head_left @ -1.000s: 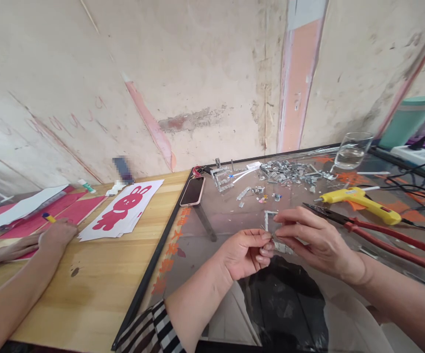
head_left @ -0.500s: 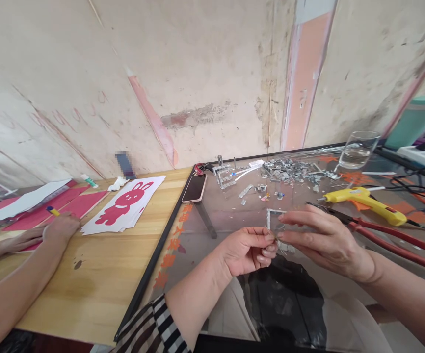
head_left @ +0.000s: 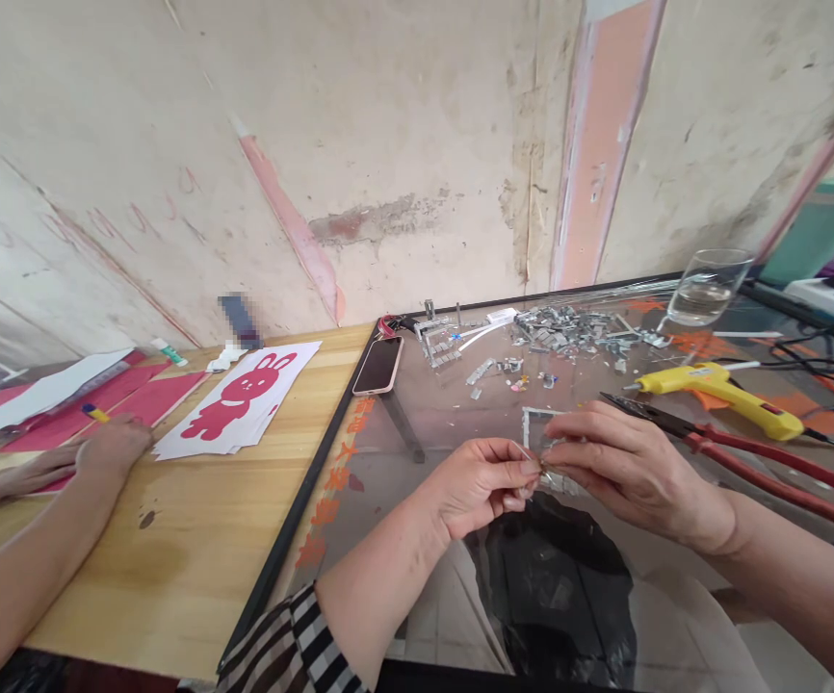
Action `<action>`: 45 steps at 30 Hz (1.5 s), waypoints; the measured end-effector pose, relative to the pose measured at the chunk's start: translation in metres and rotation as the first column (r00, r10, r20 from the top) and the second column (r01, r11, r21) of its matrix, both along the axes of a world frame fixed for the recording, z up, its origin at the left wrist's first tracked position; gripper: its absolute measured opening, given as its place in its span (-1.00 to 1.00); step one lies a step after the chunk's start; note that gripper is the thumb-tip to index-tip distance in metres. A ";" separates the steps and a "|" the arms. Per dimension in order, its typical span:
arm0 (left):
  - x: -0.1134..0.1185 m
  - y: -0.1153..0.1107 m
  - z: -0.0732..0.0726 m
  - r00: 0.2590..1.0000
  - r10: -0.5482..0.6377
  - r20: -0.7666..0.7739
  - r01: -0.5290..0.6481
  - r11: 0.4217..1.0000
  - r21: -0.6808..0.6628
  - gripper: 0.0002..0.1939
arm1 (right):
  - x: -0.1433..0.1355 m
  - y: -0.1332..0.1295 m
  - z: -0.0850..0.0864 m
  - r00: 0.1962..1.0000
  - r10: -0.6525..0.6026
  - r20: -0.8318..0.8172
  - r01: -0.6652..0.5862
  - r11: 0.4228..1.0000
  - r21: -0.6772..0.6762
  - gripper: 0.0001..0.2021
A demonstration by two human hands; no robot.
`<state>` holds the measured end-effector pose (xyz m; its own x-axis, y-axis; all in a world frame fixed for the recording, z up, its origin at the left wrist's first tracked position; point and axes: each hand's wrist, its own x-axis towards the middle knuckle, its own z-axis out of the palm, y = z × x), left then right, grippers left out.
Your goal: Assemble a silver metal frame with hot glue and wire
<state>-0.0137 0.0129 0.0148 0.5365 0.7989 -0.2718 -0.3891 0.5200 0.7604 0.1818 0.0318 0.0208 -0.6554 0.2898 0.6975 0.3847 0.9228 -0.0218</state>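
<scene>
My left hand [head_left: 487, 484] pinches something thin and small above the glass table [head_left: 453, 423]; the piece is too tiny to identify. Beside it, the fingertips of my right hand [head_left: 615, 462] meet the same spot, closed round something hidden. A small pale metal frame [head_left: 527, 423] shows partly behind my fingers. Further back lies a heap of grey metal pieces [head_left: 568, 330]. Pliers with red handles [head_left: 770, 462] rest right of my right hand, and a yellow glue gun [head_left: 724, 395] is just behind them.
A phone [head_left: 378, 366] lies near the glass table's left edge. At the back right stand a glass of water [head_left: 706, 289] and a green container [head_left: 818, 231] near black cables. On the wooden table [head_left: 135, 568] are rabbit-print papers [head_left: 240, 399] and another person's hands, one holding a marker.
My fingertips have shifted slightly around the small piece, and a thin strand now shows above my left thumb. The whole view has moved a little.
</scene>
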 end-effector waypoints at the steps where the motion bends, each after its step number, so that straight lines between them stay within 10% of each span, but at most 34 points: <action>1: 0.000 0.000 0.000 1.000 -0.002 0.006 0.002 1.000 -0.012 -0.80 | 0.000 -0.001 -0.001 1.000 -0.014 -0.001 0.014 1.000 0.009 -0.77; 12: 0.001 0.001 0.000 0.994 -0.032 0.104 0.049 0.985 -0.162 -0.81 | -0.007 -0.005 0.002 0.999 0.013 -0.031 -0.013 1.000 -0.021 -0.75; 45: -0.001 0.001 0.001 1.000 0.008 -0.019 -0.009 0.998 -0.065 -0.77 | -0.005 -0.007 0.003 0.998 0.002 0.060 0.008 0.987 -0.162 -0.75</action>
<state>-0.0146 0.0143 0.0158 0.5238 0.7839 -0.3334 -0.3797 0.5652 0.7324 0.1767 0.0250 0.0240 -0.6933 0.3977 0.6009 0.3923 0.9078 -0.1481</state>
